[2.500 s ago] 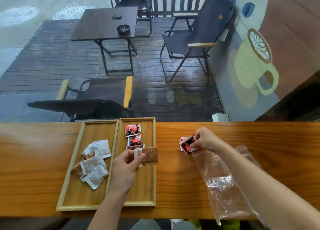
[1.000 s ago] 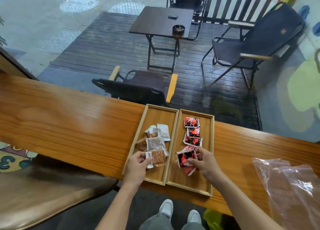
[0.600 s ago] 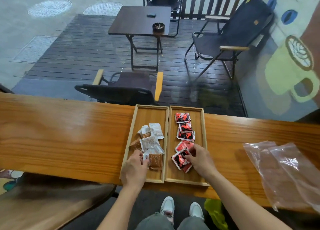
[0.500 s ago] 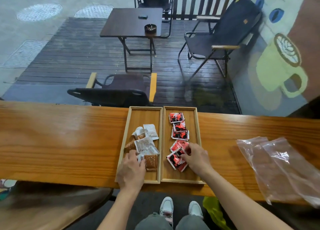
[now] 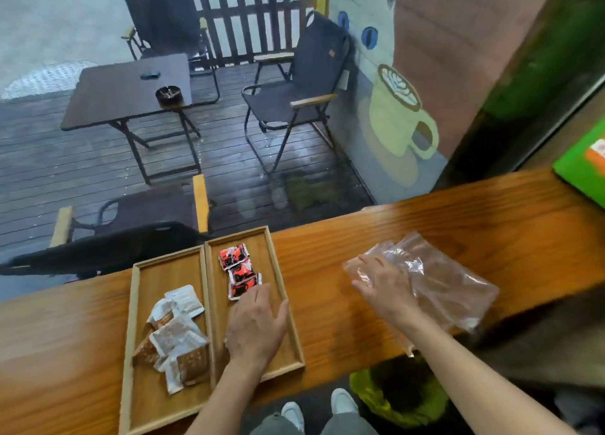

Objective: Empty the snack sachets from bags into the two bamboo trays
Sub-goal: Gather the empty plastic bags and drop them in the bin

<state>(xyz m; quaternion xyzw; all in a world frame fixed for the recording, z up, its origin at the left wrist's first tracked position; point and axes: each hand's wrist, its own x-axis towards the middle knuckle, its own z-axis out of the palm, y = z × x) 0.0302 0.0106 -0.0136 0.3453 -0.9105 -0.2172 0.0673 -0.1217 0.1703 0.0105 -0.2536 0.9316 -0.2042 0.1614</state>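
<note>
Left hand (image 5: 253, 328) flat over red sachets (image 5: 239, 269); white sachets (image 5: 178, 333) heaped.

Right hand (image 5: 384, 289) moved to plastic bags (image 5: 438, 280); left hand (image 5: 257, 328) now over red sachets (image 5: 240, 271).

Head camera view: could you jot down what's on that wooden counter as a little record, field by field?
surface: long wooden counter
left bamboo tray: pile of white-and-brown snack sachets
right bamboo tray: row of red-and-black snack sachets
left hand: flat, palm down in the right tray, covering its near part
right hand: on the clear plastic bags, grip unclear
bag contents: none seen
far right: green box
</note>
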